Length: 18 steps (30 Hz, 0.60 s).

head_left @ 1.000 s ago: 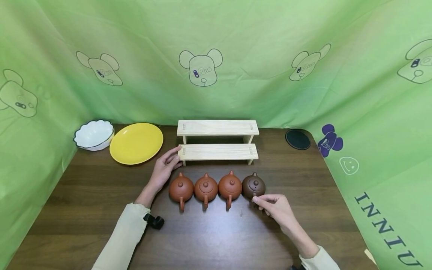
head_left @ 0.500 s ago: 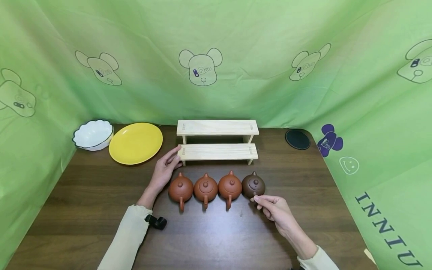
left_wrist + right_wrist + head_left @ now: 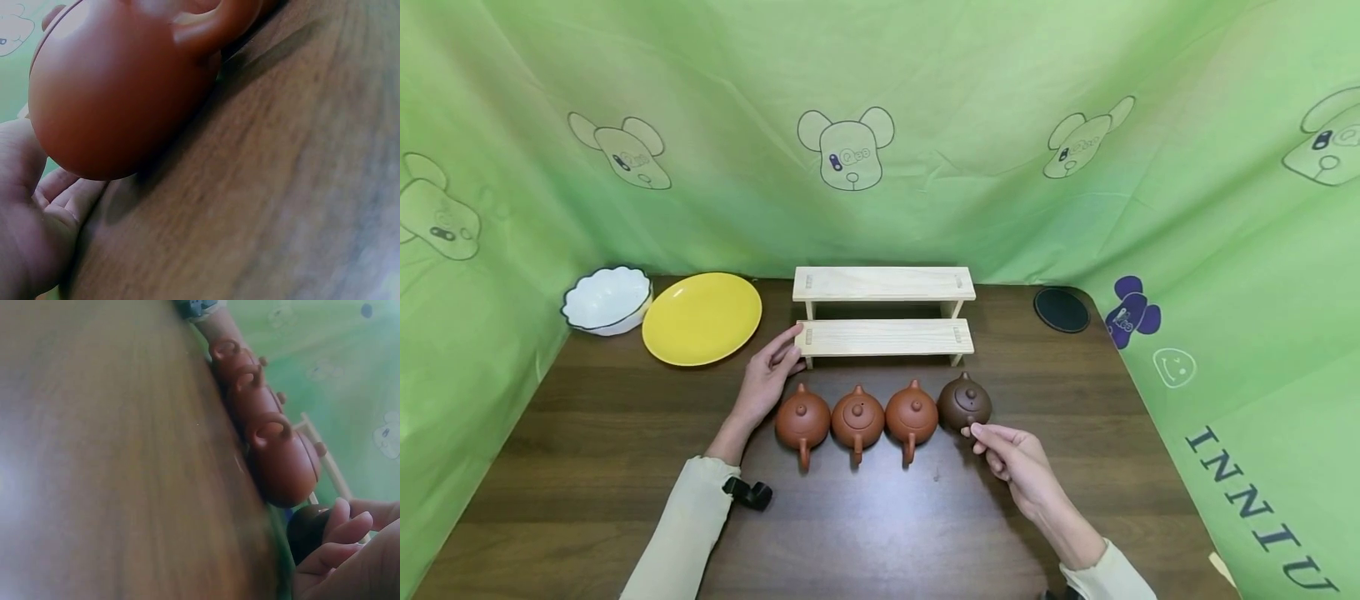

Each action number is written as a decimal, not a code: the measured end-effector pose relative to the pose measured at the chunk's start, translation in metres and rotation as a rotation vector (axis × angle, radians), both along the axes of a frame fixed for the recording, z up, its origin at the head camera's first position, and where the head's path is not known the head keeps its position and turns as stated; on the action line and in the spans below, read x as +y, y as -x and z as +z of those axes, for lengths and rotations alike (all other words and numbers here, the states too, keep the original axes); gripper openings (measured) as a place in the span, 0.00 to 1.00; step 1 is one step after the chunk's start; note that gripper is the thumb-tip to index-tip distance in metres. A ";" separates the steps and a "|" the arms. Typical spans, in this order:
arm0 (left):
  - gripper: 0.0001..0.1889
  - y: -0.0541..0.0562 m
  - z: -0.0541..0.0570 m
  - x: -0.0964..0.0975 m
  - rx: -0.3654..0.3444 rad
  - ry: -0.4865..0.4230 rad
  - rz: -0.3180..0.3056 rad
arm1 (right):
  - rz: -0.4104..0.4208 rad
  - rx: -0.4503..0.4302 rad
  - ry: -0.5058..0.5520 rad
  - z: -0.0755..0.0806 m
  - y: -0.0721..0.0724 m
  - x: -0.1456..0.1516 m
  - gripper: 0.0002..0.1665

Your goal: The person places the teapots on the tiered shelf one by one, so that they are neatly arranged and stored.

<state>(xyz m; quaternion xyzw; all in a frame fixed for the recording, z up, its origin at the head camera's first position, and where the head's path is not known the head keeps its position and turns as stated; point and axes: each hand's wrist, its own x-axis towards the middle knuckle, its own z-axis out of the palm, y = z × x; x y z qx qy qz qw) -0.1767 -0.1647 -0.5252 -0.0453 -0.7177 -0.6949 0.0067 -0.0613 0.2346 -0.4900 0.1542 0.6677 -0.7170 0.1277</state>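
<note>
My right hand (image 3: 1018, 467) pinches the handle of a dark brown teapot (image 3: 966, 402) between thumb and fingers. In the right wrist view those fingers cover much of the dark teapot (image 3: 306, 532). This pot is the right end of a row with three reddish-brown teapots, left (image 3: 802, 421), middle (image 3: 857, 421) and right (image 3: 912, 419), spouts pointing away from me. At the lower step of a pale two-step wooden shelf (image 3: 883, 337), my left hand (image 3: 763, 379) holds the left end. The left wrist view shows the leftmost teapot (image 3: 125, 94) close up, partly hiding that hand's fingers.
A yellow plate (image 3: 702, 319) and a white scalloped bowl (image 3: 608, 300) with a dark rim stand at the back left. Toward the back right corner lies a dark round coaster (image 3: 1062, 310). Green printed cloth (image 3: 940, 208) hangs behind and along both sides of the wooden table (image 3: 850, 542).
The dark teapot has shifted slightly away from me, toward the shelf, with my right hand on its handle. My left hand and the three reddish-brown teapots stay put.
</note>
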 end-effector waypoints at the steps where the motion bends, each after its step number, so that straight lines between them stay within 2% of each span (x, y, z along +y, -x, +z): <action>1: 0.25 0.000 0.000 0.000 0.000 0.003 0.001 | 0.000 0.001 0.006 0.001 0.001 0.000 0.13; 12: 0.25 -0.002 0.002 0.000 -0.004 0.021 0.009 | -0.051 0.110 0.104 0.019 0.007 -0.002 0.18; 18: 0.25 -0.002 0.003 0.000 -0.010 0.029 0.012 | -0.065 0.137 0.132 0.033 0.013 -0.004 0.18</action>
